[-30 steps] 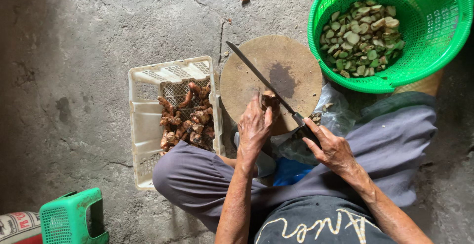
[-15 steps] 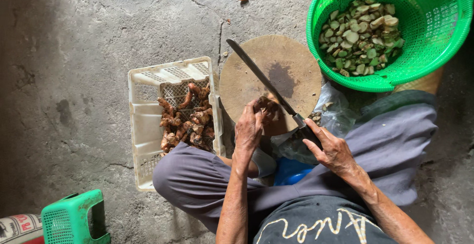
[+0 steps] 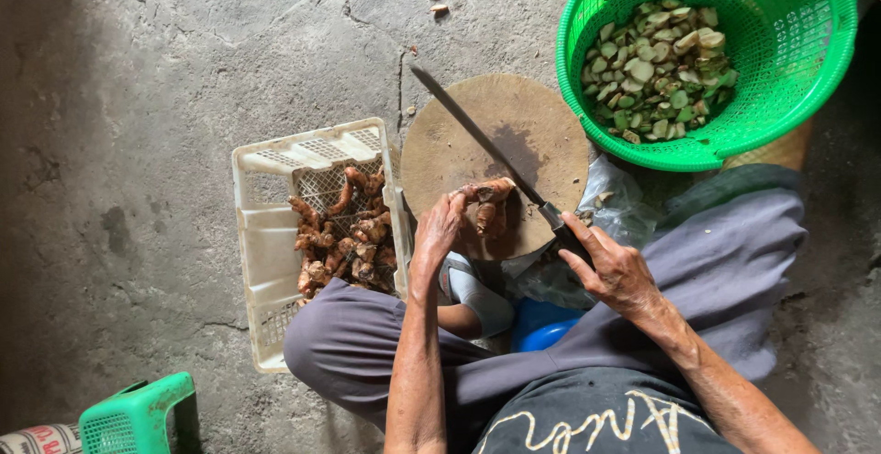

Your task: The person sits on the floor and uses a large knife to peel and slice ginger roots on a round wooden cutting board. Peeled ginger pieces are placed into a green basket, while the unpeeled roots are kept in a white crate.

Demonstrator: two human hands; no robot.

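Head view: I log two hands, a root and a knife at a round chopping board (image 3: pixel 514 133).

I list the left hand (image 3: pixel 439 231), fingers closed on a knobbly brown root (image 3: pixel 488 204) lying on the board's near edge; the right hand (image 3: pixel 613 270), fingers wrapped round the handle of a long knife (image 3: pixel 482 146), blade over the board; white crate (image 3: pixel 275 243) of roots left; green basket (image 3: pixel 789 78) of slices upper right.

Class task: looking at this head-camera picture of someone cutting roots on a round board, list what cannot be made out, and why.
- Knife handle: head view, hidden inside the right hand grip.
- Green basket: far rim cut off by the top edge.
- Blue object: mostly hidden by the legs.
- Green stool: cut off by the bottom edge.
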